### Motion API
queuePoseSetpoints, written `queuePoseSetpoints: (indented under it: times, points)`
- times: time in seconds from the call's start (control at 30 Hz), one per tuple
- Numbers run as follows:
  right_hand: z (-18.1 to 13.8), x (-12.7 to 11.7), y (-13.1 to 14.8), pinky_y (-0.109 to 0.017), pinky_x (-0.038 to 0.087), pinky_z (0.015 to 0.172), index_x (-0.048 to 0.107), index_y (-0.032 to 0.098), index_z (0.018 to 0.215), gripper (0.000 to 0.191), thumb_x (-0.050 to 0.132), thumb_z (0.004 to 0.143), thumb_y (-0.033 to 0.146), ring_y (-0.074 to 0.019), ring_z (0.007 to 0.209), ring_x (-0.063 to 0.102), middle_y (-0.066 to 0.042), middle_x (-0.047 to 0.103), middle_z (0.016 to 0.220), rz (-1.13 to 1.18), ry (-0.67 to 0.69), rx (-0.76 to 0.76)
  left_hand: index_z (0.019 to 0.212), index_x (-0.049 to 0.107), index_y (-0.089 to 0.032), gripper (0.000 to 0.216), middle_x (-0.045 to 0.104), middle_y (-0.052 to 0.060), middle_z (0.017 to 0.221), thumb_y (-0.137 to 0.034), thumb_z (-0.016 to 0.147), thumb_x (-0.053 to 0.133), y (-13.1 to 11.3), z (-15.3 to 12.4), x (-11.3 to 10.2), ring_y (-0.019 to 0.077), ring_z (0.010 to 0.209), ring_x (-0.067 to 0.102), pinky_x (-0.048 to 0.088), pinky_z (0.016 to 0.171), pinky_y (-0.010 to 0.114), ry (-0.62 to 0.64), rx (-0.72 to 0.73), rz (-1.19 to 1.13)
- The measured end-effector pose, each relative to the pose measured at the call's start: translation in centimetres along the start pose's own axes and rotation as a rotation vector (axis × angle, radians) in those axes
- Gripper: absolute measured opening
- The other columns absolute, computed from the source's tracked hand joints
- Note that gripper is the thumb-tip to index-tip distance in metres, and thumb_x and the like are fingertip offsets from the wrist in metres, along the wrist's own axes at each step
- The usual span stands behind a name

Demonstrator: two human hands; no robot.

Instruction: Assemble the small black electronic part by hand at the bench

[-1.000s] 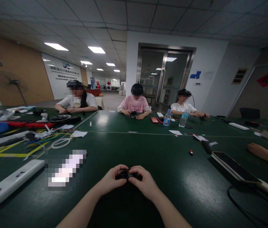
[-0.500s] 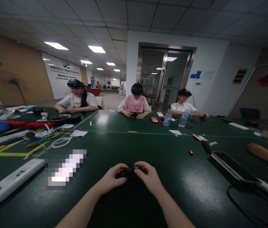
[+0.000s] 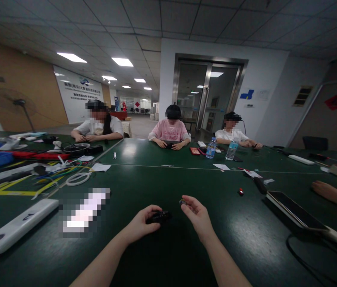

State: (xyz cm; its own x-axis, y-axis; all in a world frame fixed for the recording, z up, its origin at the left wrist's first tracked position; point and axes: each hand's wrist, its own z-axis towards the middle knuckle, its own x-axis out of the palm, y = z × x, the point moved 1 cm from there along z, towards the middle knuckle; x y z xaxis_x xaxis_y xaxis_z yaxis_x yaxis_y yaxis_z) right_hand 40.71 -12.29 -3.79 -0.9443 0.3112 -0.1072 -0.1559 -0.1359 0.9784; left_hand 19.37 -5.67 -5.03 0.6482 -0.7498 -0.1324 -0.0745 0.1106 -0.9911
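My left hand (image 3: 140,223) is closed on a small glossy black object (image 3: 161,216), gripped at its left end between thumb and fingers. Its exact kind is too dark to make out. To the right and slightly higher, my right hand (image 3: 197,218) pinches a small dark grey piece (image 3: 182,202) between thumb and fingertips. A gap separates this piece from the black object. Both hands are just above the dark green table (image 3: 144,183).
A white power strip (image 3: 18,225) and a blurred-out bright device (image 3: 86,211) lie to the left. On the right are a small red item (image 3: 240,191), a phone (image 3: 295,209) and a black cable (image 3: 290,251). Water bottles (image 3: 231,150) and seated people are farther back.
My right hand has pulled away from the black object, moving right and up with the small grey piece in its fingers. My left hand has stayed in place with the black object.
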Motion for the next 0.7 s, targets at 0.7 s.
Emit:
queuePoseSetpoints:
  times: [0.7]
  points:
    - [0.2, -1.2, -0.4, -0.039, 0.044, 0.089, 0.061, 0.023, 0.102, 0.034, 0.063, 0.072, 0.04, -0.0237, 0.102, 0.056, -0.005, 0.064, 0.101, 0.148, -0.155, -0.018, 0.11, 0.048, -0.022, 0.04, 0.06, 0.004, 0.111, -0.017, 0.073, 0.063, -0.2, -0.1, 0.0, 0.0214, 0.102, 0.057, 0.041, 0.09, 0.037, 0.015, 0.01, -0.005]
